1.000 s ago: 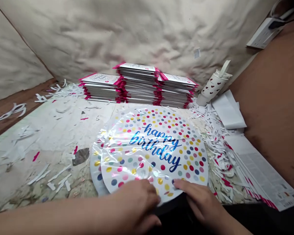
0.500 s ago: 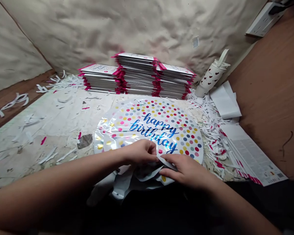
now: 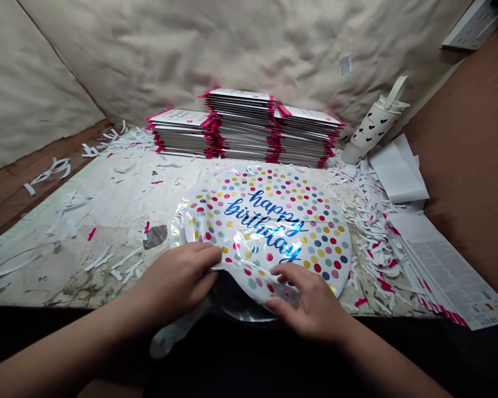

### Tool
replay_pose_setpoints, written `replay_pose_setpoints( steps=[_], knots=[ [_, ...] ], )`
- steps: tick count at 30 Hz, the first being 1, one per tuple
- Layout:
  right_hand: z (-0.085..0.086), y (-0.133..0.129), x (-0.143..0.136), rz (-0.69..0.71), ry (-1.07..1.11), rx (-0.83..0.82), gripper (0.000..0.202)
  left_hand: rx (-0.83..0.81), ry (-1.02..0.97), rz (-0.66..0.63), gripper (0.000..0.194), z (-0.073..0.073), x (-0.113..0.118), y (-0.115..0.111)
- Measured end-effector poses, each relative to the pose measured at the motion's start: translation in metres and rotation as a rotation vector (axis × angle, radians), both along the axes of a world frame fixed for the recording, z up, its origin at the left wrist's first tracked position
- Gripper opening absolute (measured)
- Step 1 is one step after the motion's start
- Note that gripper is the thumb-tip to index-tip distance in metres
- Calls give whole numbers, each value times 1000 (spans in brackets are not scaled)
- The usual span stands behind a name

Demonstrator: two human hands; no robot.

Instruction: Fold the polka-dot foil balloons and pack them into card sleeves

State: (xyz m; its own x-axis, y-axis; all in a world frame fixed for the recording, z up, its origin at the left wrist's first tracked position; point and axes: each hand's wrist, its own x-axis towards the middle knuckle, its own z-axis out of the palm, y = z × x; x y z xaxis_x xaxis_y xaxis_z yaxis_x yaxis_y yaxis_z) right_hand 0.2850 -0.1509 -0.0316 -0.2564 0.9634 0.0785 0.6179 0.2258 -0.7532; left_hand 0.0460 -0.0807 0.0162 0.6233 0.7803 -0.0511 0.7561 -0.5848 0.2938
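Note:
A flat, uninflated foil balloon [image 3: 249, 188] printed with coloured dots and blue "happy birthday" lettering lies at the bench's front, its near part reaching over the edge. At the balloon's near left side, my left hand [image 3: 182, 279] is closed on its rim, thumb below and fingers on top. My right hand [image 3: 311, 301] rests at the near right of the balloon, thumb and fingers apart and touching its surface. A pale, translucent tail-like piece [image 3: 178, 329] hangs below the bench edge, under the left hand.
Several stacks of pink-edged packets [image 3: 243, 124] stand against the paper-covered wall [image 3: 232, 44]. A heart-patterned tumbler [image 3: 373, 127] is at the right back. Shredded paper strips [image 3: 371, 237] and fanned printed cards [image 3: 452, 271] lie to the right. More scraps [image 3: 128, 138] litter the left.
My left hand has moved left, away from the right hand, to the balloon's left rim. The white folded edge between the hands has opened out flat. The view has shifted slightly left.

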Motion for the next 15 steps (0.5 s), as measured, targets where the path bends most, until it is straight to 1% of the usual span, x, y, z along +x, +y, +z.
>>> replay_pose_setpoints(
  steps=[1,3,5,7,8,9,10,11,12,13,14,15],
  knots=[
    [1,-1,-7,10,-80,77,31,1,47,-40,11,0,5,-4],
    [1,-1,-16,13,-183,182,17,3,160,-94,13,-1,6,-10],
    [0,0,-17,-7,-171,207,19,38,238,-66,15,-1,-5,-11],
    [-1,1,-14,-61,-96,225,18,174,205,26,17,0,-22,-5],
    [-1,1,-12,-79,-63,245,17,247,145,55,24,0,-30,-1],
    [-1,-1,-12,-85,-45,272,17,297,73,51,38,-1,-36,4],
    [-2,-3,-13,-79,-39,306,17,313,7,8,54,-3,-40,8],
    [-4,-6,-16,-58,-43,344,17,289,-34,-65,66,-7,-41,11],
    [-6,-10,-19,-26,-57,388,18,237,-49,-148,71,-14,-41,13],
    [-10,-14,-22,14,-89,423,22,180,-46,-218,70,-24,-39,14],
    [-15,-19,-24,51,-141,442,29,142,-44,-264,64,-35,-39,14],
    [-22,-23,-23,76,-202,453,39,119,-50,-283,58,-48,-39,13]
  ],
)
